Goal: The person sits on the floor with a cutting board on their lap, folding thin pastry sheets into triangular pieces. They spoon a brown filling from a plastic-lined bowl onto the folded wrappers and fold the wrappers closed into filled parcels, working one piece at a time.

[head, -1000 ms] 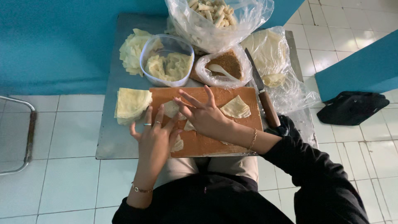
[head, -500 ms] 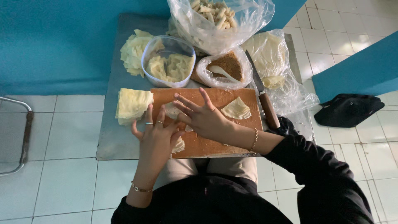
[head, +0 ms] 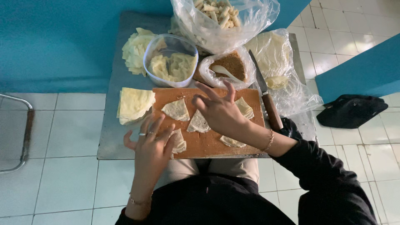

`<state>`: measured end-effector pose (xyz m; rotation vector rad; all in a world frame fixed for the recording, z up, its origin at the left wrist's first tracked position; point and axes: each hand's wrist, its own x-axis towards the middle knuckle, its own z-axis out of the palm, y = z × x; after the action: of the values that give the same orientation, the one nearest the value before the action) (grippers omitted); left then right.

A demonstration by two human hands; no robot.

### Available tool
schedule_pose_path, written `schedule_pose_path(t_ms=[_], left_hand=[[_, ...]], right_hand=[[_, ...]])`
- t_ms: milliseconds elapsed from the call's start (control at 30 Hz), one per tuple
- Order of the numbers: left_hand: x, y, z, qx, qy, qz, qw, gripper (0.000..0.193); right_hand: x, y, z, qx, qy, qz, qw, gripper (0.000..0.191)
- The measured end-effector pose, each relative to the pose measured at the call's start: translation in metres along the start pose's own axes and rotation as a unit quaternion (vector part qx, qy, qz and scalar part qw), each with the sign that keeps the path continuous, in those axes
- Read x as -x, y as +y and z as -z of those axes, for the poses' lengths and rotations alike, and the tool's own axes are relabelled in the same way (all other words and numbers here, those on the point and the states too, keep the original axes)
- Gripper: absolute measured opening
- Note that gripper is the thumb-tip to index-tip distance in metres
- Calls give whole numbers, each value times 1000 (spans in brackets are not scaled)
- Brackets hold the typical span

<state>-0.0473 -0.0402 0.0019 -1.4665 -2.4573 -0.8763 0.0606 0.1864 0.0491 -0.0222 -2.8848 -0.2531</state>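
Hands over a wooden cutting board [head: 208,143] on a small metal table [head: 109,141], seen from above. Left hand [head: 150,148] lies flat with fingers spread, holding nothing, its fingertips resting on a folded wrapper piece [head: 180,143] at the board's near edge. Right hand [head: 218,110] hovers mid-board, fingers splayed and curled a little, gripping nothing — it sits just above a triangular wrapper [head: 198,122], with another triangle [head: 176,109] to its left, a folded one [head: 244,107] behind it, and a flat piece [head: 231,141] beneath the wrist. Stack of round wrappers [head: 134,104] lies off the board's left end. Behind: clear bowl [head: 171,60] of pale scraps, bag of brown filling [head: 229,66] with a white spoon [head: 223,71], large bag of pale sticks [head: 221,18]. Knife [head: 266,100] lies along the board's right edge, handle toward the person. Risks, as judged — the near pieces sit close to the table's edge, so a sweep of the left hand could push one off; the right forearm passes near the knife handle and could nudge it; thin wrappers may tear if pinched hard.
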Motion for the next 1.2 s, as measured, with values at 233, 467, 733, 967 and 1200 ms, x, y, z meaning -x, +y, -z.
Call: schedule_pose_path(t_ms=[233,467,733,967,1200], left_hand=[[35,18,24,34,-36,-42,998,41],[34,21,23,5,-69,-30,997,42],[35,28,9,61,-40,30,997,26],[39,29,4,75,-5,54,996,15],[43,29,-7,64,8,60,996,14]], right_hand=[[32,-25,-7,-472,-81,-10,878,74],[46,-59,-19,-329,-17,58,943,82],[44,-79,-11,41,-36,98,994,49],[45,-71,-3,257,1,122,959,18],[44,-65,17,273,-24,186,943,25]])
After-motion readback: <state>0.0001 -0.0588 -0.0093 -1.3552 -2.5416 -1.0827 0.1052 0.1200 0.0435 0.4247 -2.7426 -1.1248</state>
